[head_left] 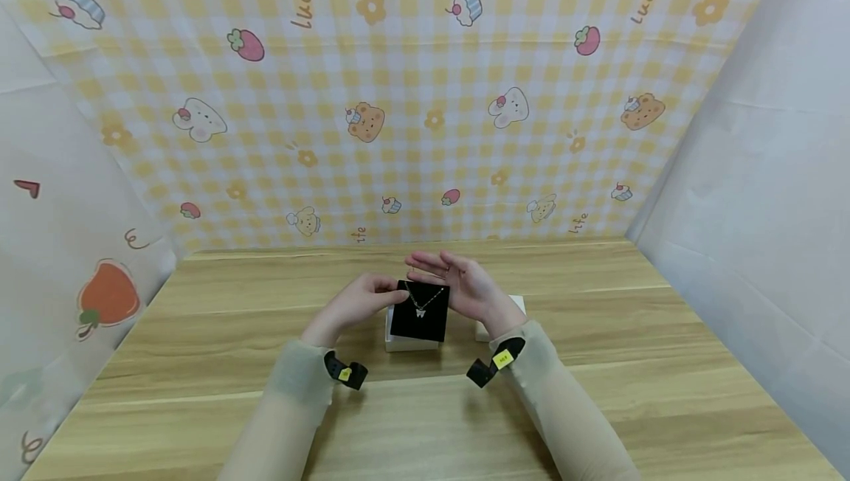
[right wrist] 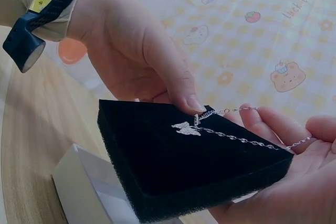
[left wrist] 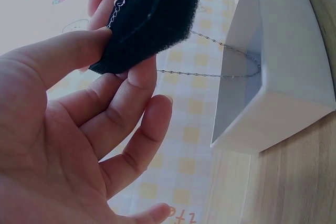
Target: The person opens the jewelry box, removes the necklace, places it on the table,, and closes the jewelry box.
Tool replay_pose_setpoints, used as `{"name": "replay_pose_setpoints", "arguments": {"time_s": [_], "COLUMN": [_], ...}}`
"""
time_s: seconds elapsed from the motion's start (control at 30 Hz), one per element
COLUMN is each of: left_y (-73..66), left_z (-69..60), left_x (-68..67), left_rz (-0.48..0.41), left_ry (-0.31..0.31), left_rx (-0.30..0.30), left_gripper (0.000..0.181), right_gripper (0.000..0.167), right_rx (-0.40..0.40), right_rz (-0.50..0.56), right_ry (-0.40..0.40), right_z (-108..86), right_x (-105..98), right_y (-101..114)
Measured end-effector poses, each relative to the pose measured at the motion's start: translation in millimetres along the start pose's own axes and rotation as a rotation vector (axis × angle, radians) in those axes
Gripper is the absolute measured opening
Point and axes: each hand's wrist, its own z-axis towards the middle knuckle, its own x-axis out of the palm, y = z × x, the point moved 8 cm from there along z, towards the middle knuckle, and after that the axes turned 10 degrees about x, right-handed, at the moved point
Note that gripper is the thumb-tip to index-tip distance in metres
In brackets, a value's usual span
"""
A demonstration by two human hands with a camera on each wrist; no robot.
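My left hand (head_left: 358, 299) pinches the left edge of a black foam jewelry pad (head_left: 417, 327), thumb on top and fingers beneath. Across the pad's face lies a silver necklace with a butterfly pendant (right wrist: 187, 128). In the left wrist view a loop of its chain (left wrist: 189, 74) hangs from the underside towards the open white box (left wrist: 296, 40). The pad is held tilted above that box. My right hand (head_left: 468, 291) is at the pad's far right side, palm turned inward and fingers extended. In the right wrist view the chain's end runs to its fingers (right wrist: 273, 124).
A second white box part (head_left: 518, 305) lies on the wooden table (head_left: 199, 348), partly hidden by my right wrist. A checked cloth with cartoon prints (head_left: 425, 97) hangs behind the table. Pale cloth stands at both sides. Each wrist wears a black camera strap.
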Motion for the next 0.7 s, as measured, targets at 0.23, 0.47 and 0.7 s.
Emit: {"name": "replay_pose_setpoints", "arguments": {"time_s": [0.23, 0.47, 0.7], "left_y": [0.9, 0.7, 0.0], "left_z": [-0.5, 0.8, 1.6], "left_x": [-0.2, 0.7, 1.2], "left_rz": [0.0, 0.002, 0.002], "left_ry": [-0.003, -0.002, 0.002], "left_rx": [-0.001, 0.007, 0.016], "left_gripper": [0.033, 0.032, 0.03], "right_gripper": [0.05, 0.052, 0.053], "right_rx": [-0.004, -0.006, -0.009], "right_rz": [0.016, 0.007, -0.003], "right_ry": [-0.008, -0.011, -0.014], "right_z": [0.9, 1.3, 1.4], "right_x": [-1.3, -2.5, -2.3], "right_y": [0.3, -0.1, 1.3]}}
